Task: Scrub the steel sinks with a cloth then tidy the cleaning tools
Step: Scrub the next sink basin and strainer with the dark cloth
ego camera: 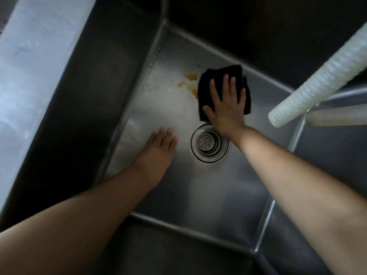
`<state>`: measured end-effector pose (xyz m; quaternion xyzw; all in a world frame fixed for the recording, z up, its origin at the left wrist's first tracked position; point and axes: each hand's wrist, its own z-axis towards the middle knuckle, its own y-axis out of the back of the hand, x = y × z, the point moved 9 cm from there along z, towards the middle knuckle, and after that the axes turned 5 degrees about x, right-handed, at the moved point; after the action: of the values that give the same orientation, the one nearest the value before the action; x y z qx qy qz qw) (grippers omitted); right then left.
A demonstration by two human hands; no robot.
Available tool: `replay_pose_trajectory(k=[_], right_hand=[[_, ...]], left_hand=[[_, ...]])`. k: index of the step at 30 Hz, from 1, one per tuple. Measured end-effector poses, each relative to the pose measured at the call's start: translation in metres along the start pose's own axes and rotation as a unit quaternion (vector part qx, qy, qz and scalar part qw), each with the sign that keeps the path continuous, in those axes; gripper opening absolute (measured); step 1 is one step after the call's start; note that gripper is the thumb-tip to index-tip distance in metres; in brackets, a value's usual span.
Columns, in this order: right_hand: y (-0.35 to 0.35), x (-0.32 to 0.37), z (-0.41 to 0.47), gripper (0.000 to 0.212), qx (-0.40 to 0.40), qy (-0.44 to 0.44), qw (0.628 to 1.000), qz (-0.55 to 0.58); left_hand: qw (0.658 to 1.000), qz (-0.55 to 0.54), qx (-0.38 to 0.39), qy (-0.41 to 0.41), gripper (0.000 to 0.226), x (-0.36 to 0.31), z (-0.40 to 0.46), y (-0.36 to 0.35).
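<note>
- Deep steel sink (pixel 208 191), square-cornered, dull grey and brushed, seen from straight above; walls dark, floor brighter toward the far left corner.
- On the sink floor near the far corner: an orange-yellow stain (pixel 191 83) in scattered blotches, with pale whitish residue and droplets (pixel 158 80) spread beside it along the left wall's foot.
- Black cloth (pixel 225 90), folded to a rough square with frayed, uneven edges, lying flat on the sink floor by the far wall's foot, its left edge just touching the stain.
- Right hand (pixel 224 110) laid palm-down on the cloth, fingers straight and spread, thumb out to the left over the cloth's near corner; pressing, not pinching.
- Left hand (pixel 158 149) flat on the bare sink floor near the left wall, fingers straight and held together, holding nothing; well apart from the cloth.
- Round drain strainer (pixel 208 143), perforated and ringed with polished steel, set in the sink floor between the two hands, partly covered at its far right edge by the right wrist.
- White ribbed hose (pixel 317 76) slanting in from the upper right above the sink's right rim, open end hanging free.
- Second pale tube (pixel 337 117) just beneath it, lying across the right rim.
- Part of a neighbouring basin (pixel 337 155) visible past the right dividing wall.
- Pale surface (pixel 29 66) beyond the left rim.
</note>
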<state>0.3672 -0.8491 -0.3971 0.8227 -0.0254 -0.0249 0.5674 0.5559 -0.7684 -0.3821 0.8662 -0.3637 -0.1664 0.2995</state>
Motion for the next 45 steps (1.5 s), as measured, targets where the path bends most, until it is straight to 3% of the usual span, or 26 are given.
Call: replay_pose_trajectory(k=[4,9,14,20,23,30,45], right_hand=[[-0.015,0.033,-0.027,0.066,0.039,0.057,0.998,0.011],[-0.006,0.006,-0.035,0.062,0.062,0.064,0.996,0.027],[0.006,-0.027,-0.032,0.061,0.032,-0.076,0.992,0.095],[0.023,-0.033,0.014,0.065,0.01,-0.268,0.947,0.174],[0.027,-0.014,0.039,0.066,0.017,-0.232,0.961,0.151],[0.034,0.024,0.068,0.067,0.014,-0.121,0.987,0.101],[0.041,0.076,0.106,0.074,0.047,-0.025,0.993,0.104]], left_hand=[[0.999,-0.033,-0.003,-0.001,0.076,0.002,-0.008,0.003],[0.979,-0.202,0.009,0.015,0.077,0.021,-0.026,0.017],[0.953,-0.282,-0.082,0.077,0.077,0.051,-0.058,0.066],[0.927,-0.28,-0.229,0.098,0.06,0.078,-0.102,0.123],[0.924,-0.265,-0.252,0.112,0.054,0.089,-0.109,0.131],[0.933,-0.257,-0.217,0.125,0.052,0.088,-0.103,0.109],[0.947,-0.246,-0.171,0.117,0.049,0.076,-0.078,0.063]])
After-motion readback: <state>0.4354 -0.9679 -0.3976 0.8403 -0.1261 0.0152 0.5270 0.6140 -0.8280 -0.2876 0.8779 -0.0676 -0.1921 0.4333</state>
